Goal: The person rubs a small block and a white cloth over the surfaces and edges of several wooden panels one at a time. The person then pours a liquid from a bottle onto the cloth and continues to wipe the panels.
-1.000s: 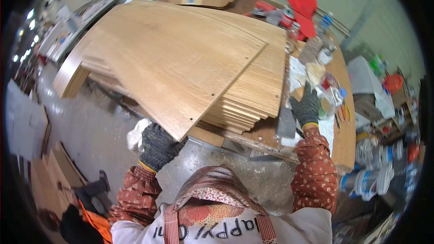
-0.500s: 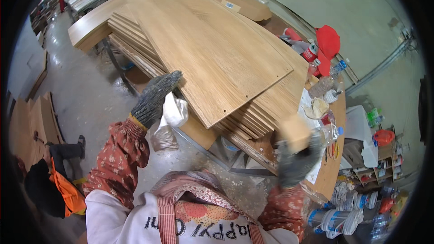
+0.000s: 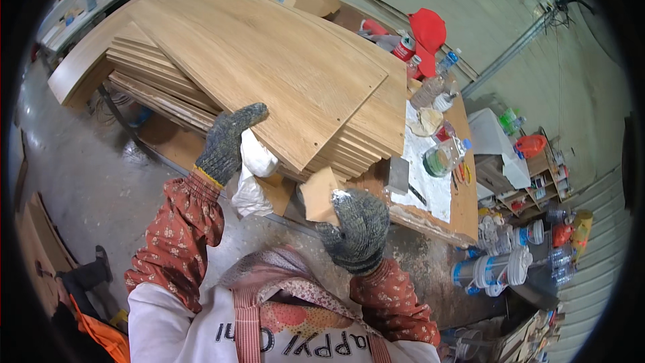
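A wood-grain board point(image 3: 275, 60) with small holes near its near end lies askew on a stack of similar boards point(image 3: 158, 67). My left hand point(image 3: 232, 138), in a dark grey knit glove, rests at the board's left edge with its fingers over the top. A crumpled white cloth point(image 3: 256, 158) hangs from that hand, below the edge. In front of the board's near corner, my gloved right hand point(image 3: 359, 232) grips a tan, sponge-like block point(image 3: 320, 196). The block is held apart from my body; whether it touches the stack I cannot tell.
On the worktable's right side are a white sheet point(image 3: 437, 195), a clear jug point(image 3: 443, 158), a grey block point(image 3: 398, 175), pliers point(image 3: 463, 173) and several bottles. A red cap point(image 3: 428, 37) lies behind them. White-and-blue rolls point(image 3: 500, 269) stand to the right. Another person's leg point(image 3: 87, 272) shows at lower left.
My right hand has brought the tan block leftward from the table's right side to the board's near corner. My left hand stays at the board's edge. The view has swung to the right.
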Tool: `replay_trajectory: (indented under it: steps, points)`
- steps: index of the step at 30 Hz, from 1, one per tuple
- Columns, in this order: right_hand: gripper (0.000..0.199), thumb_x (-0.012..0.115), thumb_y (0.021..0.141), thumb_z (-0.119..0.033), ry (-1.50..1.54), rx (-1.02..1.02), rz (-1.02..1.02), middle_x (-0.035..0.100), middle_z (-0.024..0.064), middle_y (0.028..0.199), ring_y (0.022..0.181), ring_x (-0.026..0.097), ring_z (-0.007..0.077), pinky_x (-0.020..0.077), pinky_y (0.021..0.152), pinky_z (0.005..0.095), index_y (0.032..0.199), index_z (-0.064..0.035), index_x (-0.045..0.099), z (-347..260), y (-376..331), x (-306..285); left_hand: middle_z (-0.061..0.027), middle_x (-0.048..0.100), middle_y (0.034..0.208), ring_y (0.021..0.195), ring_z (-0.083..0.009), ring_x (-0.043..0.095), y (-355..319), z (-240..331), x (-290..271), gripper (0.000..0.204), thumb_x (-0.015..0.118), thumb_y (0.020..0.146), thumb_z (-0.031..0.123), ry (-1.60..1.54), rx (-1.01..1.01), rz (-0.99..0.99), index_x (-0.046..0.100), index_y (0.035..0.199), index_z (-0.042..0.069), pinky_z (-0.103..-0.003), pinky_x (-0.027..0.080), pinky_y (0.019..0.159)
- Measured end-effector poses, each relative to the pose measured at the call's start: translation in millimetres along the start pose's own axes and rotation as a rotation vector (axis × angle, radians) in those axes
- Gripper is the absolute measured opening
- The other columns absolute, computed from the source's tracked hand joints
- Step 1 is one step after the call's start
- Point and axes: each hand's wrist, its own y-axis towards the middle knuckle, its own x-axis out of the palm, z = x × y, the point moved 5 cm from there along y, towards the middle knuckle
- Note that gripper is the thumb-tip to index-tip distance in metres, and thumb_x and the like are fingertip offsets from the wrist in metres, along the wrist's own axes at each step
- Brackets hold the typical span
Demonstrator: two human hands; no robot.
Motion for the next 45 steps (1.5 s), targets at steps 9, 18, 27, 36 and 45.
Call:
replay_trajectory:
  steps: [9,18,27,36,45]
  points:
    - [0.041,0.064,0.075,-0.021,-0.052,-0.034,-0.025,0.059,0.0130,0.100,0.091,0.057,0.0305,0.0438,0.079,0.0442,0.112,-0.0044,0.057,-16.8,4.2,-2.7,-0.0152,0.063,0.110,0.105,-0.0253,0.059,-8.5,19.3,-7.7,0.028,0.052,0.081,0.006,0.155,0.144,0.048,0.064,0.106,0.000,-0.034,0.044,0.094]
    - [0.043,0.066,0.076,-0.022,0.194,-0.060,-0.090,0.059,0.0103,0.109,0.098,0.056,0.0275,0.0426,0.087,0.0407,0.113,-0.0035,0.055,-55.8,59.4,6.6,-0.0158,0.062,0.108,0.104,-0.0240,0.059,-41.8,32.2,-49.6,0.025,0.057,0.082,0.008,0.093,0.029,0.055,0.062,0.104,-0.002,-0.034,0.045,0.093]
    - [0.032,0.065,0.077,-0.012,0.337,0.008,0.157,0.065,0.0071,0.088,0.083,0.064,0.0224,0.0508,0.075,0.0333,0.108,-0.0053,0.058,-2.7,78.2,-7.2,-0.0132,0.060,0.106,0.102,-0.0252,0.057,-66.0,36.8,-93.6,0.035,0.072,0.072,0.017,0.241,0.092,0.040,0.061,0.103,0.003,-0.035,0.045,0.091]
    - [0.035,0.066,0.076,-0.019,-0.277,-0.105,0.045,0.059,0.0092,0.104,0.090,0.058,0.0269,0.0453,0.076,0.0443,0.108,-0.0077,0.059,27.5,79.6,25.4,-0.0158,0.061,0.103,0.099,-0.0255,0.059,-103.2,-18.2,-160.6,0.037,0.067,0.077,0.024,-0.210,-0.416,0.207,0.057,0.106,0.003,-0.036,0.046,0.089]
    - [0.030,0.059,0.080,-0.022,0.136,-0.096,-0.011,0.062,0.0086,0.097,0.082,0.061,0.0276,0.0465,0.074,0.0421,0.107,-0.0107,0.058,-59.9,81.3,30.0,-0.0237,0.051,0.116,0.098,-0.0337,0.058,-76.2,64.0,-109.4,0.075,0.061,0.070,0.025,-0.749,-0.669,0.238,0.032,0.133,-0.004,-0.041,0.051,0.084]
